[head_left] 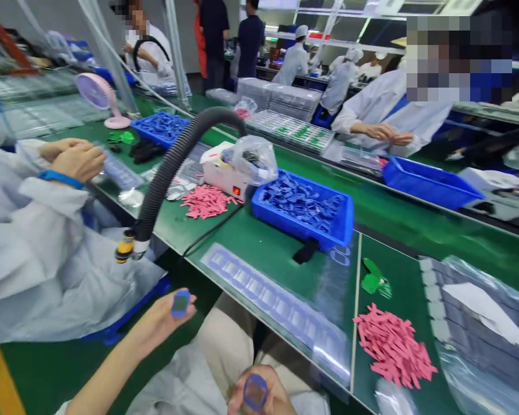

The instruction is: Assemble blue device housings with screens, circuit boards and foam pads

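Note:
My left hand point(158, 324) is held out beyond the table's front edge, gripping a small oval piece point(181, 304) with a blue rim and a dark greenish middle. Low over my lap, my right hand point(277, 395) is closed on a similar blue-rimmed piece point(255, 392) with a brownish middle. Neither hand touches the table. Nearest to them lies a clear plastic strip tray point(277, 305) with a row of oval pockets along the table edge. A flexible black hose point(168, 167) with a yellow-and-black tip hangs left of the tray, above my left hand.
A blue bin point(303, 227) of blue pieces stands behind the tray. Pink strips lie in one pile point(398, 346) at right and another point(205, 202) near a white box point(222, 176) with a red switch. Green pieces point(374, 279) lie at right. A co-worker's hands point(75, 161) are at left.

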Tool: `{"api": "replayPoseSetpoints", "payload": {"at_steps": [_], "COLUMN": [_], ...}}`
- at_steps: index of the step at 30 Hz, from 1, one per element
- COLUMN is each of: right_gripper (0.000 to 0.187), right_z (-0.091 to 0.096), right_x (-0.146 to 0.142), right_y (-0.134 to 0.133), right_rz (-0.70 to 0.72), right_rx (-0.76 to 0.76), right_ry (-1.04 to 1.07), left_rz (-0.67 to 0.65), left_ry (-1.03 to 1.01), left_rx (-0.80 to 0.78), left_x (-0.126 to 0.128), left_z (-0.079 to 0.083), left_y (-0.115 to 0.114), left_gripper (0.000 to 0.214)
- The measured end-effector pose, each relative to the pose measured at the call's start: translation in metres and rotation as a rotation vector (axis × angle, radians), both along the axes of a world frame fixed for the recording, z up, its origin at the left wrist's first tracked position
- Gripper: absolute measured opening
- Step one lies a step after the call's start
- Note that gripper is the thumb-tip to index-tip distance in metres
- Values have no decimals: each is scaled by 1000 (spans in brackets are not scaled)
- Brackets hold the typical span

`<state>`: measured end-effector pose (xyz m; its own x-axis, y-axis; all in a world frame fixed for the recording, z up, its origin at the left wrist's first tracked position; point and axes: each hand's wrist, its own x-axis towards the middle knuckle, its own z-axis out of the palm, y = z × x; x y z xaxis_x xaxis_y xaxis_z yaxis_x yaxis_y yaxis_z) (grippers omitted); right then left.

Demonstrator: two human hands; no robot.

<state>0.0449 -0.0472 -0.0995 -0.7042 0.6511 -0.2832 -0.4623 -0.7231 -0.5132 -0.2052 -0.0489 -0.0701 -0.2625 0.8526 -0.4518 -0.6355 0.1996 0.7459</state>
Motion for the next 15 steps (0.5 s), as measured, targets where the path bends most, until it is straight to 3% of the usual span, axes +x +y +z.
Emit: {"api": "replayPoseSetpoints", "payload": {"at_steps": [1,3,6,10,15], "right_gripper": [52,51,49,46,30], "right_z": [-5,-15,-30,-44,-37], "right_x": [-14,-46,-105,-192,-271], "right_y": [3,10,25,42,41], "right_rz": [48,111,147,217,327], "right_rx": [-14,-43,-75,-90,-127], "right_ry": [11,30,54,89,155], "left_rz": [100,264,382,384,413], "left_ry": [-25,-65,-119,-177,-190], "left_rx": [-31,-76,-118,-154,-178], "left_x": [-22,-61,-102,-121,-132], "left_z": [-9,-25,-39,-41,-30], "left_y": [-9,-22,-31,-44,-86], "left_gripper": [6,28,35,28,25]}}
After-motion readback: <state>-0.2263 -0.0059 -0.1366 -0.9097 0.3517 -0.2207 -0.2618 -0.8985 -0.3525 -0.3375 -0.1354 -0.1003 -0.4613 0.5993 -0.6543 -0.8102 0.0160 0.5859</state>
